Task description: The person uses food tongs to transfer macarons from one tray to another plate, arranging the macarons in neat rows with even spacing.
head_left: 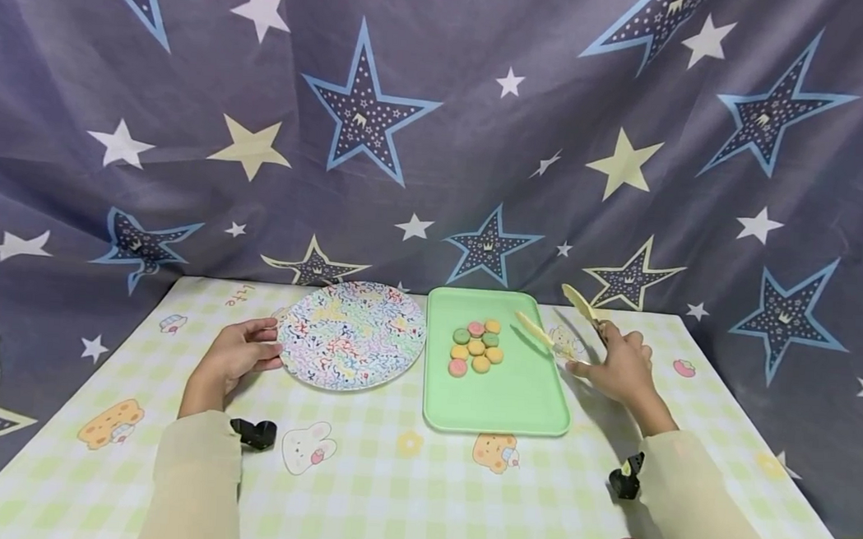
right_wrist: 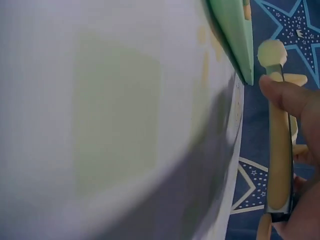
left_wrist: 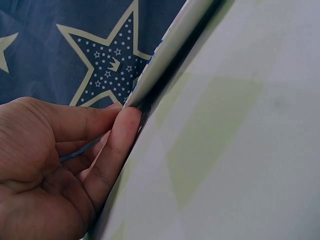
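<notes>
At the left, my left hand [head_left: 237, 350] pinches the near-left rim of a round plate [head_left: 353, 339] speckled in many colours. The left wrist view has the thumb and a finger meeting at the edge of the plate [left_wrist: 155, 67]. My right hand [head_left: 624, 368] grips yellow-tipped tongs [head_left: 539, 334], their two arms spread wide with nothing between them. One tip hangs over the right side of a light green tray [head_left: 497, 409]; the other points up and back. Small round pink, yellow and green macaron-like cookies [head_left: 476, 347] lie clustered in the tray.
A green-and-white checked cloth [head_left: 358, 496] with cartoon prints covers the table. Plate and tray sit side by side near the back edge. A dark star-patterned curtain [head_left: 439, 138] hangs right behind it. Each wrist wears a small black device.
</notes>
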`<state>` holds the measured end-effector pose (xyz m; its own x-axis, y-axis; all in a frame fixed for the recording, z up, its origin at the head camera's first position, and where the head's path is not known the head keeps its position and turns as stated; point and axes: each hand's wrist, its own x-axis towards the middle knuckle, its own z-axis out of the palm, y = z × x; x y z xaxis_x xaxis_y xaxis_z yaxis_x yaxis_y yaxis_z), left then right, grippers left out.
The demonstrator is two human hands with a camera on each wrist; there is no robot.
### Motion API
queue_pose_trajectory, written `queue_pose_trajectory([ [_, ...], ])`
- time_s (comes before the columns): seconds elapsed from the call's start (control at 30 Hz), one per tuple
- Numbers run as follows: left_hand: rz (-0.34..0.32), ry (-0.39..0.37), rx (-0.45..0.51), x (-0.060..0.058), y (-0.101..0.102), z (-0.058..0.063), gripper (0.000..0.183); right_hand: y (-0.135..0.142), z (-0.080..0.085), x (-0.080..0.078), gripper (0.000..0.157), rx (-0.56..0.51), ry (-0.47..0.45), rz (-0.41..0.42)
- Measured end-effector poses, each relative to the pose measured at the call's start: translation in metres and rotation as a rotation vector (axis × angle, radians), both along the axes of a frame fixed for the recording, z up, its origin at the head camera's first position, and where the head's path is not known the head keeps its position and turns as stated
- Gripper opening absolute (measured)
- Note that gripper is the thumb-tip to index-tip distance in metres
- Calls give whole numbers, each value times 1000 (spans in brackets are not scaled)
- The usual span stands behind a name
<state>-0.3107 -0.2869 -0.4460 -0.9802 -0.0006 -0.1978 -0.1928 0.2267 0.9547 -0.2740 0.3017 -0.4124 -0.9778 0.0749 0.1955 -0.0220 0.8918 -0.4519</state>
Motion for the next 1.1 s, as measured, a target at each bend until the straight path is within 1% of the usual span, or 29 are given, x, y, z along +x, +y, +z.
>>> queue_pose_trajectory([
  [0.2, 8, 1, -8, 0, -1, 0, 68, 0, 5, 6, 98, 51, 25, 106],
  [0.33, 14, 3, -6, 0, -1, -1, 68, -2, 9, 10, 95, 51, 30, 179],
  [0.43, 12, 1, -1, 0, -1, 0, 68, -3, 11, 13, 92, 50, 25, 219],
  [0.6, 15, 2, -7, 1, -2, 0, 67, -3, 11, 16, 86, 76, 32, 269],
  [0.87, 16, 5, -12, 0, 0, -3, 66, -1, 10, 19, 82, 137, 40, 342],
  [1.1, 22, 14, -19, 0, 0, -2, 65, 0, 9, 21, 77, 142, 48, 390],
])
